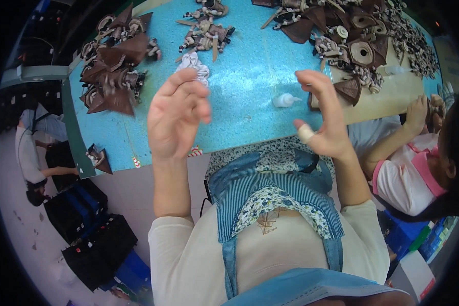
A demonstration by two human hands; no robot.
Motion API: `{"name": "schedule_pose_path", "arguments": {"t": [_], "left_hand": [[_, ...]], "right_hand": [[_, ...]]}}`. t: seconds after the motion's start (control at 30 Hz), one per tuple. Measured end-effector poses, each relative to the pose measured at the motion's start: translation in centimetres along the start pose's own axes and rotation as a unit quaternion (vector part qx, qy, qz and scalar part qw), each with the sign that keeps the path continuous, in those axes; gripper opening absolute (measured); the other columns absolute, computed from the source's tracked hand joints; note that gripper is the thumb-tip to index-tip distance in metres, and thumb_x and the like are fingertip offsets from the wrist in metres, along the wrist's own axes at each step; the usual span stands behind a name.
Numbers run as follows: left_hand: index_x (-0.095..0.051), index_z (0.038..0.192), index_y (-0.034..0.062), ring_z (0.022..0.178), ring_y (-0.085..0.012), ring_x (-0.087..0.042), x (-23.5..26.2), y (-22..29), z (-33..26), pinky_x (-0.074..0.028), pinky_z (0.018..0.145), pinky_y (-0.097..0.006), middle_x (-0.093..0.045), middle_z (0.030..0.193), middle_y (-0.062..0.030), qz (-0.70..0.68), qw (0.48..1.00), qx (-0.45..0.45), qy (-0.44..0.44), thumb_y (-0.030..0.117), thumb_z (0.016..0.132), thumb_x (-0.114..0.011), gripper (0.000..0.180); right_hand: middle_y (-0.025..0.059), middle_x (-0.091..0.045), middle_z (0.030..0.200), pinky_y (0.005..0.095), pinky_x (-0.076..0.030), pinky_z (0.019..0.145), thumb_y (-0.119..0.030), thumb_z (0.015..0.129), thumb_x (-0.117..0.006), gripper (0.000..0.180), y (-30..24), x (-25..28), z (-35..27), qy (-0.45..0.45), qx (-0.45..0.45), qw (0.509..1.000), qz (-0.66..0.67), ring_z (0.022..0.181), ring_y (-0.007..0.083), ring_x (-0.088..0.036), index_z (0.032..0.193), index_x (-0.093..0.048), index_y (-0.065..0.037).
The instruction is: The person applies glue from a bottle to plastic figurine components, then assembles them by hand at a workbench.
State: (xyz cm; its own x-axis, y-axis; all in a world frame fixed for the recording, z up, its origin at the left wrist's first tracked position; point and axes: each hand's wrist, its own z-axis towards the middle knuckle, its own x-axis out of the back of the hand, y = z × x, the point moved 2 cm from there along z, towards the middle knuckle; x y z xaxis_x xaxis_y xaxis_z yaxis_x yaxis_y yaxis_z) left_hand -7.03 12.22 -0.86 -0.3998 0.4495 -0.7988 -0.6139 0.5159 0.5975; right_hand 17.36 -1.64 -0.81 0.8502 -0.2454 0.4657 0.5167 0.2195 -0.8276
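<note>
My left hand (176,115) is raised above the near edge of the turquoise table (250,76), palm up, fingers loosely curled, holding nothing. My right hand (325,117) is also lifted, fingers apart and bent, empty, with a pale bandage wrapped on the thumb. A small white squeeze bottle (285,100) lies on the table between the hands. A crumpled white cloth (195,65) sits just beyond the left hand.
Piles of brown leather pieces and small figurine parts lie at the left (115,71), centre back (206,30) and right back (352,35). A co-worker in pink and white (418,168) sits at my right. Black and blue crates (86,229) stand on the floor at the left.
</note>
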Motion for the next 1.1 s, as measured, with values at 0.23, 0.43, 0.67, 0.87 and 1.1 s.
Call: {"name": "schedule_pose_path", "arguments": {"t": [0.23,0.43,0.67,0.87,1.1], "left_hand": [[-0.070,0.093,-0.0014,0.067,-0.0102,-0.061,-3.7,-0.7,10.5,-0.049,0.063,-0.025,-0.068,0.077,-0.0052,0.621,0.775,-0.113,0.015,0.012,0.089,-0.066,0.014],[-0.068,0.093,0.0015,0.068,-0.0113,-0.061,-4.7,-6.1,10.5,-0.049,0.063,-0.026,-0.067,0.078,-0.0057,0.611,0.785,-0.092,-0.039,0.011,0.086,-0.067,0.012],[-0.065,0.108,0.0072,0.073,-0.0131,-0.063,-8.2,-13.8,5.2,-0.048,0.061,-0.026,-0.067,0.089,-0.0078,0.751,0.642,-0.002,-0.153,0.010,0.084,-0.071,0.026],[-0.058,0.110,0.0063,0.073,-0.0142,-0.064,-7.1,-11.7,3.7,-0.052,0.062,-0.029,-0.067,0.092,-0.0097,0.523,0.821,0.227,-0.034,0.021,0.096,-0.059,0.020],[-0.043,0.120,0.0005,0.102,-0.0144,-0.056,-4.7,-8.6,-0.4,-0.045,0.086,-0.027,-0.057,0.109,-0.0088,0.295,0.948,0.116,-0.006,0.021,0.091,-0.065,0.042]], "right_hand": [[0.0180,-0.057,0.109,0.0409,-0.046,0.087,0.005,0.071,-0.067,0.045,-0.1,-1.8,1.1,-0.072,0.008,0.995,-0.072,0.101,0.0349,-0.055,0.112,-0.052,0.000],[0.0167,-0.057,0.100,0.0384,-0.047,0.081,0.003,0.078,-0.064,0.039,-0.7,0.9,0.8,0.005,0.007,1.000,-0.030,0.090,0.0309,-0.057,0.115,-0.052,0.000],[0.0109,-0.058,0.105,0.0273,-0.047,0.082,-0.016,0.095,-0.060,0.047,-0.8,6.4,-1.7,0.238,-0.050,0.956,0.163,0.093,0.0155,-0.059,0.134,-0.040,0.000],[0.0116,-0.060,0.111,0.0252,-0.047,0.084,-0.018,0.090,-0.068,0.048,-0.4,5.9,-3.7,0.198,-0.113,0.957,0.180,0.094,0.0130,-0.060,0.128,-0.048,0.002],[0.0115,-0.063,0.102,0.0270,-0.045,0.077,-0.014,0.085,-0.070,0.038,-2.2,5.8,-1.8,0.078,0.017,0.996,0.026,0.088,0.0174,-0.058,0.118,-0.061,0.002]]}}
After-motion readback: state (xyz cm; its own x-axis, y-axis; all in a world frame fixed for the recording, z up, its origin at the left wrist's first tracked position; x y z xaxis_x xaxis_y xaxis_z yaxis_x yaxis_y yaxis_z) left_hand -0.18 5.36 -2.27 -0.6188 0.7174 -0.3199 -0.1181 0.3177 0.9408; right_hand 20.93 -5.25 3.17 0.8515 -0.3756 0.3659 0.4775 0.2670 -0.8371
